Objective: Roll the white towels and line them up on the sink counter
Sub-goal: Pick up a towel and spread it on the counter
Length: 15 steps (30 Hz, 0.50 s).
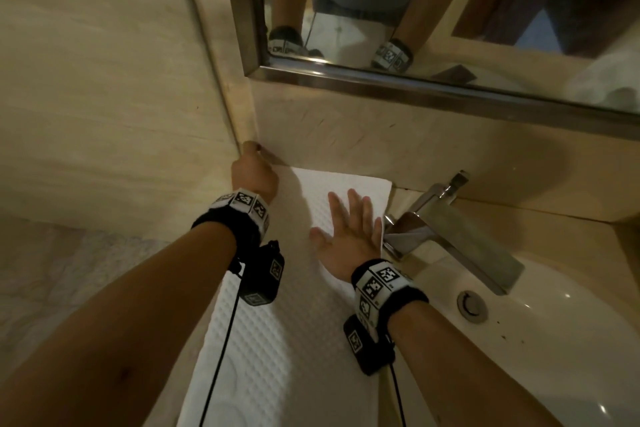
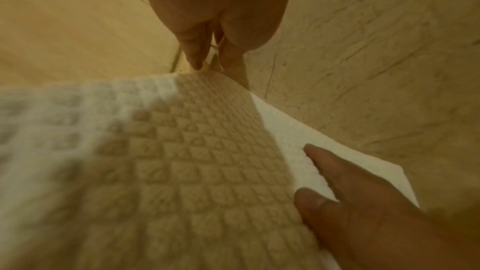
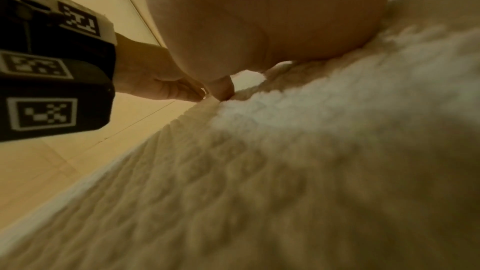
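Running near to far, towel [image 1: 277, 340] lies flat; left hand [image 1: 254, 172] pinches its far-left corner, right hand [image 1: 346, 236] presses spread beside it.

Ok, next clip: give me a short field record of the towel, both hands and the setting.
towel: white towel spread flat and unrolled, lengthwise on the sink counter
left hand: left hand at the towel's far left corner by the wall, fingertips pinching the corner
right hand: right hand flat, fingers spread, pressing the towel's far end
nearby: faucet to the right; mirror above
rolled towels: none in view
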Each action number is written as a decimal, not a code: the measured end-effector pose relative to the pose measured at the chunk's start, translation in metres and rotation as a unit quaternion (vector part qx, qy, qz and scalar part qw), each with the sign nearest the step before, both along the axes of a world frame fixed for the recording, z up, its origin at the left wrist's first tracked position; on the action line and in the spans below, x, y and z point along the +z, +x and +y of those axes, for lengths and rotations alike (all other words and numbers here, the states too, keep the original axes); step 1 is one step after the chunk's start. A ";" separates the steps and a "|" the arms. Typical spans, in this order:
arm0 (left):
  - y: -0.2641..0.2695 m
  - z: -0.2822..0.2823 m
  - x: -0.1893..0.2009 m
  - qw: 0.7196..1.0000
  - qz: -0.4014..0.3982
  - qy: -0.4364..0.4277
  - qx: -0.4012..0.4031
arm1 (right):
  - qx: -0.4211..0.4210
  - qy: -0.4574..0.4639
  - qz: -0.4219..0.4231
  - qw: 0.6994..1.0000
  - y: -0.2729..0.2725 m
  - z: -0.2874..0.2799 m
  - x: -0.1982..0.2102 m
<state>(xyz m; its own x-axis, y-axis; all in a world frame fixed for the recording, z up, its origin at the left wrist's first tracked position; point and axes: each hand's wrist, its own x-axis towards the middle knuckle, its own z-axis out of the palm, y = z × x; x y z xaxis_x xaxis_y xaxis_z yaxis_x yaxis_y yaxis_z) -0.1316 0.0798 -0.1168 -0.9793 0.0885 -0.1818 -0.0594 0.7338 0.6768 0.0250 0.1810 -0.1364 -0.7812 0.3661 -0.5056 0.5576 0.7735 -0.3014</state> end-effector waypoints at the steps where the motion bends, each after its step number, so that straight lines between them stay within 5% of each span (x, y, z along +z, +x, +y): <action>1: 0.002 -0.003 -0.001 1.000 -0.010 -0.006 -0.001 | -0.009 -0.002 -0.012 1.000 -0.002 -0.001 0.005; 8: 0.014 -0.028 -0.034 0.969 -0.232 -0.088 -0.018 | -0.052 0.015 -0.048 0.997 -0.022 -0.014 0.028; 15: 0.013 -0.028 -0.036 0.968 -0.247 -0.025 0.034 | 0.050 -0.030 0.088 0.994 -0.038 -0.047 0.007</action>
<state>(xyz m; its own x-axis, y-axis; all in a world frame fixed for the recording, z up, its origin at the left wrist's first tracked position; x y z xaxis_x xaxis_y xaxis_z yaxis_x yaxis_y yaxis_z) -0.1183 0.0518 -0.1528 -0.7749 0.0061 -0.6321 -0.4160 0.7479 0.5172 -0.0130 0.1344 -0.1299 -0.8902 0.2561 -0.3767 0.4138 0.8004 -0.4338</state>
